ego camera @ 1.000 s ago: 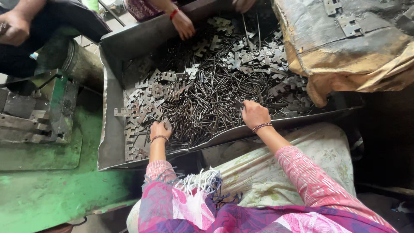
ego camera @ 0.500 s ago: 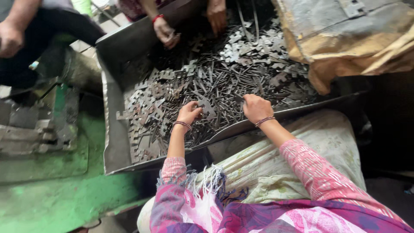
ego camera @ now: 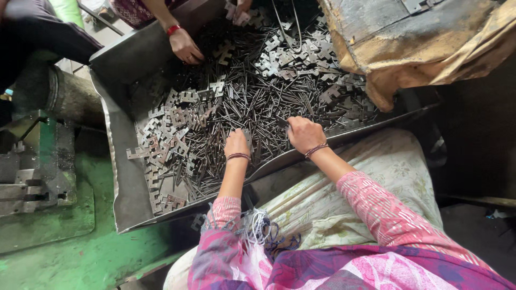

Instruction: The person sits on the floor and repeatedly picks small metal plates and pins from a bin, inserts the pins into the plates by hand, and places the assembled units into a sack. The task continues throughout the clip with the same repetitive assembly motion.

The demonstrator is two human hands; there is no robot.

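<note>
Seen from above, a person in a pink patterned sleeve reached both hands into a wide grey metal tray [ego camera: 115, 177] heaped with thin dark metal rods [ego camera: 252, 113] and flat, notched metal plates [ego camera: 172, 134]. Their left hand [ego camera: 237, 144] rested palm down on the rods near the tray's near edge, fingers curled into the pile; whether that grip pinched anything could not be told. Their right hand [ego camera: 305, 134], just beside it and a little farther right, also lay knuckles up on the rods, fingers bent under and pressed into the heap, its hold likewise hidden. Each wrist wore a dark band. A pale floral cloth [ego camera: 387, 172] covered the lap below the tray. At the far side, another person's hand [ego camera: 185, 47] with a red wristband touched the rods, and a second hand [ego camera: 242, 8] showed at the top edge. A worn tan sack [ego camera: 408, 48] hung over the tray's right corner. Green machinery [ego camera: 37, 161] stood to the left.
</note>
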